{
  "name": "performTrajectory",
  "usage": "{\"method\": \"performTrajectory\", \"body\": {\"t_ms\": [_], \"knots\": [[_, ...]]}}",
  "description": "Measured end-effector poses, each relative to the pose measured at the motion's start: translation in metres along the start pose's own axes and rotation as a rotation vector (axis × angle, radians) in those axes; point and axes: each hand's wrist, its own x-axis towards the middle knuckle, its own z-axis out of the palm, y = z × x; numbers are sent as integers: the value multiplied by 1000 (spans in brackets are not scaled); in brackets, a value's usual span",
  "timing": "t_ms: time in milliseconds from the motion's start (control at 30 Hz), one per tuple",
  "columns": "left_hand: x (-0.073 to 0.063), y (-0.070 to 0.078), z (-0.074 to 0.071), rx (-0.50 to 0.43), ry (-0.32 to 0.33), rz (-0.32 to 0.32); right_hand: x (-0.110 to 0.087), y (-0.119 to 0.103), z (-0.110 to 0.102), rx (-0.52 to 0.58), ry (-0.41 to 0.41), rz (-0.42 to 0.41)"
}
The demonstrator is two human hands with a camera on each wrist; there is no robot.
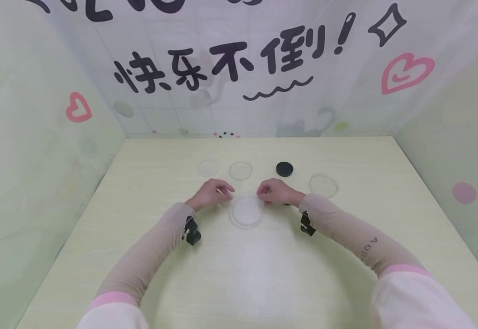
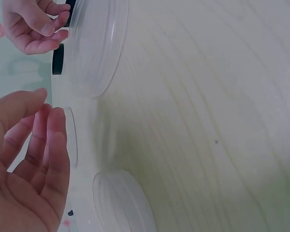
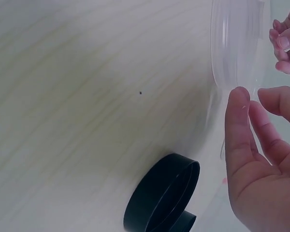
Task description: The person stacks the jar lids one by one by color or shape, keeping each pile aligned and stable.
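A clear round dish (image 1: 247, 212), its rims nested one inside the other, lies on the table between the two hands. Just off its left far edge is my left hand (image 1: 212, 193), thumb and fingers loosely bent around air; the left wrist view shows a gap between this hand (image 2: 36, 159) and the dish (image 2: 99, 48). Across from it my right hand (image 1: 277, 192) has its fingertips right at the dish's right far rim. In the right wrist view, the thumb and forefinger of the right hand (image 3: 266, 159) stand apart below the edge of the dish (image 3: 237, 43).
Behind the hands lie two thin clear round pieces (image 1: 207, 168) (image 1: 240, 171) and a black round lid (image 1: 284, 169). Another clear dish (image 1: 323, 186) is beyond the right wrist. A black cap (image 3: 159, 193) sits near the right hand, mostly hidden in the head view. A printed cloth (image 1: 230, 109) hangs behind.
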Motion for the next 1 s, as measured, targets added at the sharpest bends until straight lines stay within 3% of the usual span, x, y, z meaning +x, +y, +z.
{"method": "performTrajectory", "body": {"t_ms": [233,433,800,1000], "knots": [[-1,3,-2,43,48,20,-1,3,-7,-13,22,-14],[7,7,1,39,86,49,-9,1,-18,-13,32,-38],[25,32,19,15,118,143,-18,10,-37,12,85,-3],[38,46,33,6,132,141,-23,17,-48,31,112,31]]}}
